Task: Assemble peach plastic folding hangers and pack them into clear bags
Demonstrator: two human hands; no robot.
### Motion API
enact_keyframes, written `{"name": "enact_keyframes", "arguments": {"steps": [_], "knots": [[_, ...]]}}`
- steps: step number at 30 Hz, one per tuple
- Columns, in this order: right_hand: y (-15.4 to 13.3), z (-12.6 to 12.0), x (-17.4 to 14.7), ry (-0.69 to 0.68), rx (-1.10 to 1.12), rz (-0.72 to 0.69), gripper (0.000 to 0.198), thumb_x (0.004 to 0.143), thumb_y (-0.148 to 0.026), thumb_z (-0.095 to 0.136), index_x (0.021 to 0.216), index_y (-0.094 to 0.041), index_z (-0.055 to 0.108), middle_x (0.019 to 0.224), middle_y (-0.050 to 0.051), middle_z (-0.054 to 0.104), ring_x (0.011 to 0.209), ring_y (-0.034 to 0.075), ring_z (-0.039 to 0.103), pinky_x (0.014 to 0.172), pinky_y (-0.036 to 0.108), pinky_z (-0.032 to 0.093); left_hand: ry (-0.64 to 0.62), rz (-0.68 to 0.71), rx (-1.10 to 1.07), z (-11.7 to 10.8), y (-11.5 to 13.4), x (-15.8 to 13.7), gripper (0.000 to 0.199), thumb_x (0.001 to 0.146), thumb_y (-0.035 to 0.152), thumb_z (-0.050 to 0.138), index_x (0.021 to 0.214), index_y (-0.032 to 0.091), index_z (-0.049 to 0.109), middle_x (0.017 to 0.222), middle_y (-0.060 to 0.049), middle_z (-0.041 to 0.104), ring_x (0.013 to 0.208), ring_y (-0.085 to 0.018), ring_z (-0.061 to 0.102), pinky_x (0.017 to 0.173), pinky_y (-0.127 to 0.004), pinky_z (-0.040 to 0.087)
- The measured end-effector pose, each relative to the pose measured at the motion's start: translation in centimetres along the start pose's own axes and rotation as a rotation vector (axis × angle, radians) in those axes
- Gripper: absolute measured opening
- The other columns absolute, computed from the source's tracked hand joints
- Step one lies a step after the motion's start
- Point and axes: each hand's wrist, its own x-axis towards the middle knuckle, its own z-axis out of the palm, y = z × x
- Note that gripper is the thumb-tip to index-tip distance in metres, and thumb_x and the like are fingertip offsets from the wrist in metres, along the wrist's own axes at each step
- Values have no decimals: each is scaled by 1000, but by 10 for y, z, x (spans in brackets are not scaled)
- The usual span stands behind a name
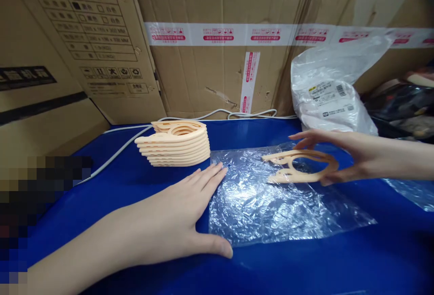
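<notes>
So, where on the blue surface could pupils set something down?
Bare blue surface shows in front of the clear plastic bag, and behind it between the beige frame stack and white package. Crowded: the right side, where the right hand holds a beige frame near the package.

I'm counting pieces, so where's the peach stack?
In the head view, the peach stack sits on the blue surface, left of the clear plastic, beyond the left hand.

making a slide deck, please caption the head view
Right hand holding a peach plastic piece over a clear bag, left hand at its edge, stacked pieces beyond.
</notes>
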Motion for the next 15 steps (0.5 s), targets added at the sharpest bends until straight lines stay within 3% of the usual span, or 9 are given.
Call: {"name": "enact_keyframes", "arguments": {"steps": [3,8,15], "knots": [[-15,17,12,-20,-22,-81,69,81,-45,69,142,-33,38,141,6,52,125,29,53,94,31,51,-5,-2,0,-1,1,1,111,73,84,44,154,16,8,158,-13,7,145,-34,15,114,-49,30],[-21,40,27,60,-35,-160,82,81,-50,68,148,-24,29,130,11,57,112,28,59,92,39,51,-7,6,-11,0,1,0,109,74,83,43,154,18,8,159,-12,6,145,-34,14,113,-51,30],[-5,34,25,68,-22,-117,82,78,-59,65,148,-29,33,103,7,68,89,28,66,76,43,56,125,15,19,11,2,-3,107,73,83,46,154,19,16,158,-15,12,144,-38,19,110,-55,33]]}}
